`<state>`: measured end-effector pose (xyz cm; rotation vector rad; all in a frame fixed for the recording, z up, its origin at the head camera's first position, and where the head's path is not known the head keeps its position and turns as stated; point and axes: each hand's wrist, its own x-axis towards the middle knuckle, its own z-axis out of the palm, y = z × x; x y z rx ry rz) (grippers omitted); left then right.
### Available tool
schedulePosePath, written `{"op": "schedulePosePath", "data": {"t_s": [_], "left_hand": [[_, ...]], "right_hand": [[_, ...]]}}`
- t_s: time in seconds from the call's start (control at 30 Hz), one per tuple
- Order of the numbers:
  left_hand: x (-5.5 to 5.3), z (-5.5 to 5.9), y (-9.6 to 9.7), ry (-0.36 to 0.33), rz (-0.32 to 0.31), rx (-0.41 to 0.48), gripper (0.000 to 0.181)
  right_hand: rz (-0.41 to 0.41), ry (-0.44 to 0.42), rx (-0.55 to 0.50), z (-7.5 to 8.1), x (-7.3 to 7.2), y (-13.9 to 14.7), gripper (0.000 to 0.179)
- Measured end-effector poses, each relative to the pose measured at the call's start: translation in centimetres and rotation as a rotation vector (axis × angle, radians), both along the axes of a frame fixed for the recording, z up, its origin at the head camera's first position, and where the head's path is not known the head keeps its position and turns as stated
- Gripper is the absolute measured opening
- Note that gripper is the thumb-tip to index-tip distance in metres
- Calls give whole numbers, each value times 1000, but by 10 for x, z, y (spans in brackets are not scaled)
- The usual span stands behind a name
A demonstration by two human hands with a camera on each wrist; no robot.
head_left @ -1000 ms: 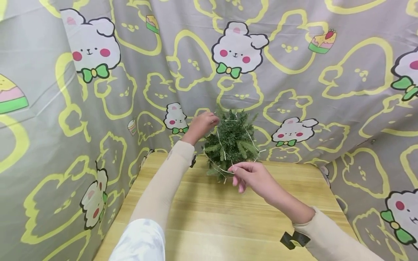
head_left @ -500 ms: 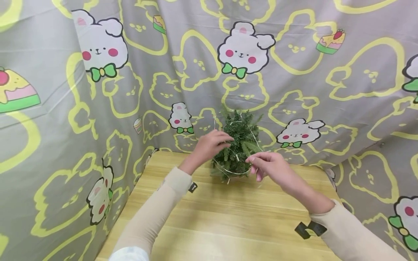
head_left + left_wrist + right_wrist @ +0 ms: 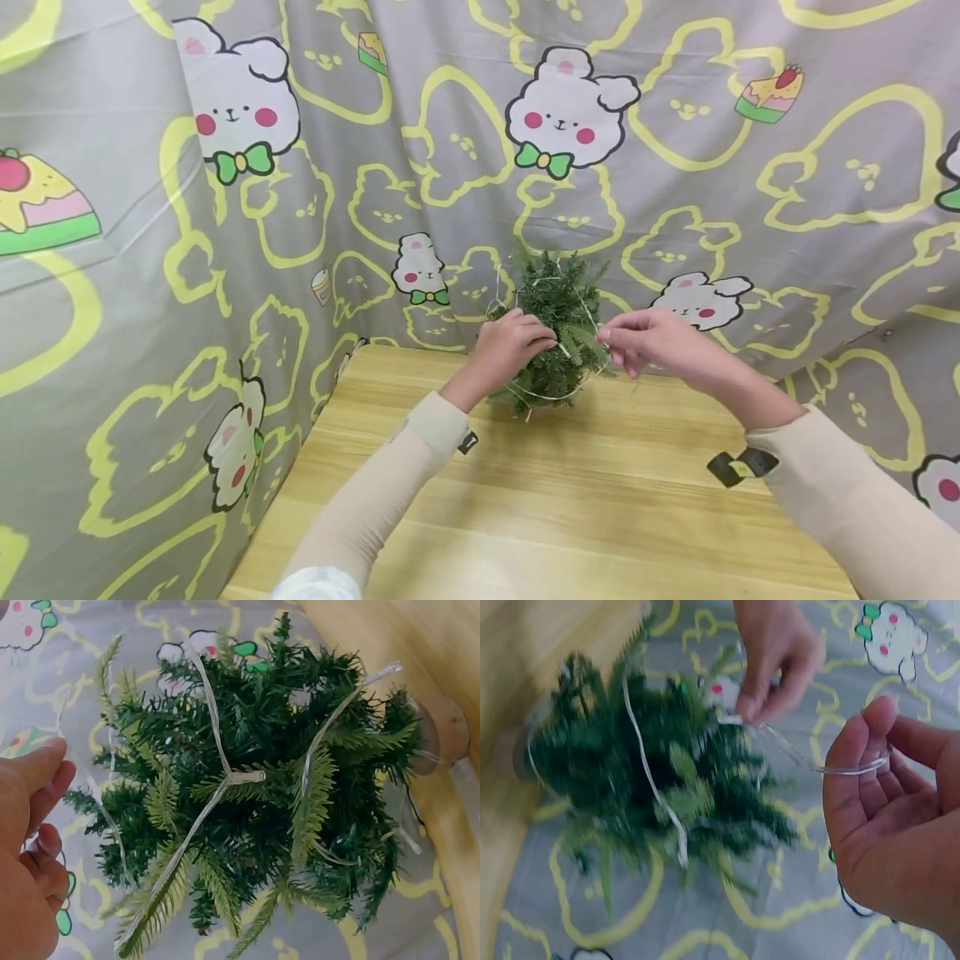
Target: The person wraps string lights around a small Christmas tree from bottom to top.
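Note:
A small artificial Christmas tree (image 3: 558,292) stands toward the far side of the wooden table. A clear-wired string of lights (image 3: 217,742) drapes over its branches, with a loop hanging across the front. In front of the tree, my left hand (image 3: 510,343) pinches the wire between thumb and finger; the right wrist view shows a small bulb end by those fingertips. My right hand (image 3: 900,810) holds another stretch of the same wire, which runs over its curled fingers, just right of the tree. A short span of wire links the two hands.
A grey curtain (image 3: 450,125) printed with rabbits and yellow outlines encloses the table (image 3: 510,517) at the back and sides. The tree's round base (image 3: 442,735) shows in the left wrist view. Dark straps (image 3: 742,468) hang at the wrists.
My left hand has come from the tree's upper left down to its front and now pinches the wire. My right hand has moved right and up, drawing wire along.

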<state>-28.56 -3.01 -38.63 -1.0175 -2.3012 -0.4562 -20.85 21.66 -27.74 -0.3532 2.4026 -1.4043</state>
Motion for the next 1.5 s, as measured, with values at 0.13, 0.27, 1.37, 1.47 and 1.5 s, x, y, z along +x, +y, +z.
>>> {"op": "schedulePosePath", "data": {"t_s": [0.13, 0.27, 1.37, 1.47, 1.5], "left_hand": [[-3, 0, 5, -1, 15, -29, 14], [-4, 1, 8, 18, 20, -57, 12], [-3, -9, 30, -33, 272, -107, 15], [-1, -8, 28, -122, 277, -57, 16], [-2, -8, 27, -155, 276, -36, 16]], "right_hand": [[16, 42, 89, 12, -16, 12, 36], [21, 69, 173, 24, -32, 20, 37], [-241, 9, -39, -66, -145, 38, 46], [-207, -4, -19, -72, -144, 41, 52], [-198, -4, -7, -74, -143, 42, 53]]}}
